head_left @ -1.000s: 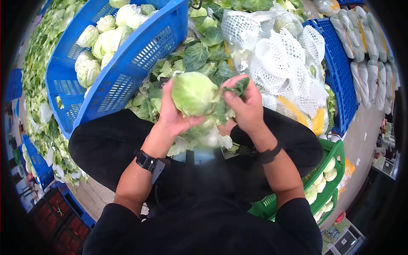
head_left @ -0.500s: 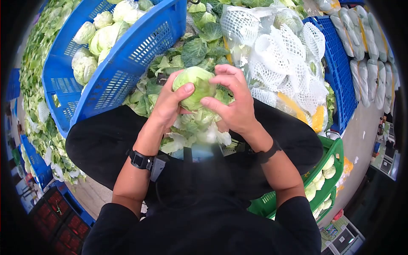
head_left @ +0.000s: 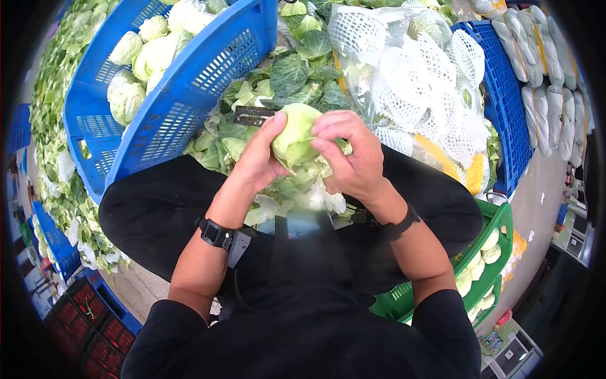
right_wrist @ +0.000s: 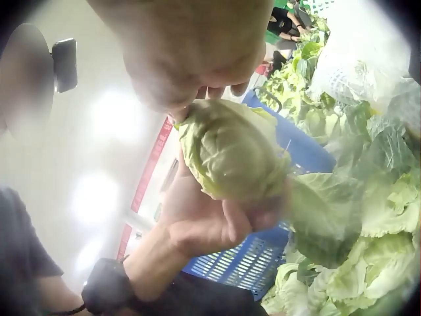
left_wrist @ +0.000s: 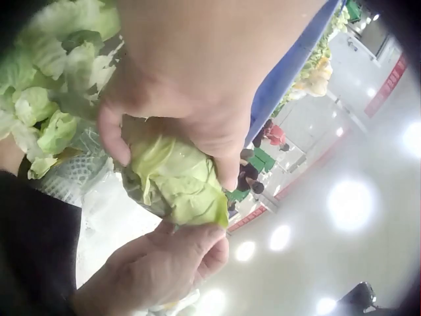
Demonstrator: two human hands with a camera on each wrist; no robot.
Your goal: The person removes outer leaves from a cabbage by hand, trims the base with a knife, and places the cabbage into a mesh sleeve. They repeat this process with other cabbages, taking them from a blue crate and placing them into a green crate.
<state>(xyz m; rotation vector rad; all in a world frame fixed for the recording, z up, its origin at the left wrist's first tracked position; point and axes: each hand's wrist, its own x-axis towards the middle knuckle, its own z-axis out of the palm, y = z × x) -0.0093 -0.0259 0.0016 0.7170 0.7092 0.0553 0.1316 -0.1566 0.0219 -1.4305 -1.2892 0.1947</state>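
In the head view a pale green cabbage (head_left: 295,132) is held up over the lap. My left hand (head_left: 257,159) grips it from the left, thumb near its top. From the other side my right hand (head_left: 355,155) pinches an outer leaf at the cabbage's right edge. The left wrist view shows the leaf edge (left_wrist: 212,214) between the right thumb and fingers. In the right wrist view the left hand (right_wrist: 200,220) cups the cabbage from below, while the right hand (right_wrist: 197,72) is at its upper edge, fingertips partly hidden.
A tilted blue crate (head_left: 183,104) with cabbages (head_left: 154,57) stands front left. Loose leaves (head_left: 290,76) pile ahead, where a dark flat strip (head_left: 254,115) shows behind the left hand. White foam nets in a clear bag (head_left: 420,88) lie front right. A green crate (head_left: 499,218) holds cabbages beside the right knee.
The dark green leaf in the right hand a second ago is no longer there. The right fingers, spread half a second ago, have closed onto a leaf edge. The left hand has kept its hold.
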